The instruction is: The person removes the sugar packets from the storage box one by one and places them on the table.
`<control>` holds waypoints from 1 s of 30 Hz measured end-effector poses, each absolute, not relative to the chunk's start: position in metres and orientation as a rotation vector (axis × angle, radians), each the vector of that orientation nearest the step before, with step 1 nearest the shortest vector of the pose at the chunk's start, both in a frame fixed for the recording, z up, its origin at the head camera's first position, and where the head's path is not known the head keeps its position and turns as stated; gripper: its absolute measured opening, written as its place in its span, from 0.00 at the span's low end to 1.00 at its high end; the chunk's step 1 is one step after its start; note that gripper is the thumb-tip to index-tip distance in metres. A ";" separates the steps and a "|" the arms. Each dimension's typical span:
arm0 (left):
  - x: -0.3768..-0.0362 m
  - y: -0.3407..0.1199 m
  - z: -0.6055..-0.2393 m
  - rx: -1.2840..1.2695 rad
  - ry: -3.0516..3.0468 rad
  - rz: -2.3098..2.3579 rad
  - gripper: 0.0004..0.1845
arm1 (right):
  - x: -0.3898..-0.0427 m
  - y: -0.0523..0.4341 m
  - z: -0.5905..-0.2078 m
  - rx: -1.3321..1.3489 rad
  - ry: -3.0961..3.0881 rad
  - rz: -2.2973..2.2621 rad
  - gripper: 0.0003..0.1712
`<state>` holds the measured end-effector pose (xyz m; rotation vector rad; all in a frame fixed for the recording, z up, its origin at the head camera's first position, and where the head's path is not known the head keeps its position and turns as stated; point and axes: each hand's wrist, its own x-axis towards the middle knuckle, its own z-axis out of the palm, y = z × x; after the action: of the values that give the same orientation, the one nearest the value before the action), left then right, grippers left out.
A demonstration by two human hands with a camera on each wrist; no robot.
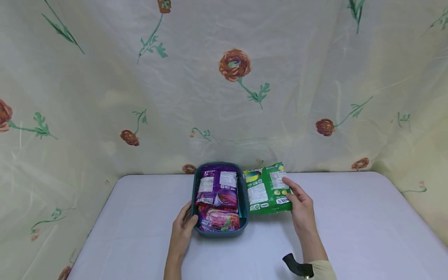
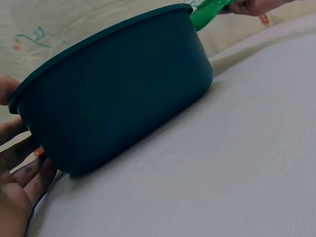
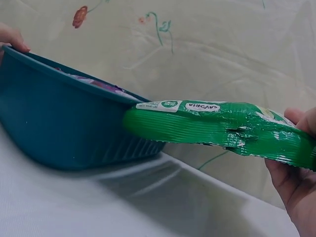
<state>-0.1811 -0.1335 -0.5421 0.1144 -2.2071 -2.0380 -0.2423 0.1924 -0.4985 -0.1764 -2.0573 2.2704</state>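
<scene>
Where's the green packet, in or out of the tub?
Out: the right hand holds the green packet beside the tub, and the right wrist view shows it raised above the table.

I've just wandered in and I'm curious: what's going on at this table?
A person is handling food packets with both hands. The left hand grips the side of a blue tub resting on the white table. The right hand holds a green packet by its edge, raised off the table beside the tub. Inside the tub lie a purple packet and, nearer the person, a reddish-purple packet. The green one is not inside.
</scene>
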 end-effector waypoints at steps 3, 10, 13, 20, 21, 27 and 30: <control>-0.181 -0.134 -0.542 0.114 -2.209 -2.035 0.28 | -0.243 0.192 -0.500 -0.196 -2.061 2.289 0.26; -0.181 -0.134 -0.542 0.111 -2.211 -2.031 0.28 | -0.243 0.191 -0.504 -0.215 -2.094 2.288 0.26; -0.181 -0.135 -0.542 0.116 -2.211 -2.034 0.28 | -0.245 0.190 -0.507 -0.225 -2.104 2.289 0.26; -0.181 -0.135 -0.542 0.118 -2.203 -2.032 0.27 | -0.248 0.187 -0.514 -0.241 -2.143 2.262 0.27; -0.181 -0.134 -0.542 0.117 -2.203 -2.032 0.27 | -0.248 0.187 -0.515 -0.249 -2.153 2.253 0.27; -0.181 -0.134 -0.542 0.125 -2.201 -2.042 0.27 | -0.251 0.186 -0.520 -0.305 -2.206 2.226 0.27; -0.181 -0.134 -0.543 0.116 -2.201 -2.048 0.27 | -0.252 0.187 -0.523 -0.334 -2.230 2.209 0.27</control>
<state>-0.1815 -0.1337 -0.5426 0.1157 -2.2015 -2.0476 -0.2518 0.1869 -0.5229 -0.3340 -2.2296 2.2087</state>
